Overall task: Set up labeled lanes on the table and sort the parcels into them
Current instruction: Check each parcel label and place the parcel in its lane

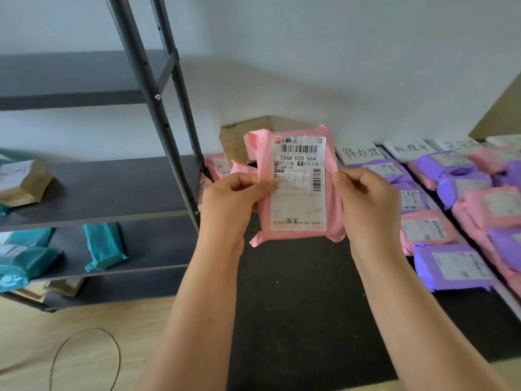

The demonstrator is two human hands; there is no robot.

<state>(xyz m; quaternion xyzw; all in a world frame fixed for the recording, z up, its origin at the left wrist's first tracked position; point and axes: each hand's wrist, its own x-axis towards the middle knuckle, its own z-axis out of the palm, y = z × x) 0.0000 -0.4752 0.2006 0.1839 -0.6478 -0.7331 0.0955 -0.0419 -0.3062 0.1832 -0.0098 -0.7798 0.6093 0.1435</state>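
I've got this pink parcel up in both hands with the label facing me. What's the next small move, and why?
Probably carry the pink parcel right, toward the paper signs. Your left hand and right hand grip its edges above the table, the label is readable, and sorted parcels already lie in rows in front of those signs. Which lane fits, I cannot tell.

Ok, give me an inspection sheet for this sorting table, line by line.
Surface: black table, parcels along its right part.
Job's things: pink parcel held up, label toward camera; lane labels at the far edge; pink and purple parcels in rows.
Clutter: cardboard box against the wall.
Grippers: left hand and right hand each grip a side of the pink parcel.
Cables: thin cord looped on the floor.
Surroundings: shelf rack holding teal parcels; white wall.
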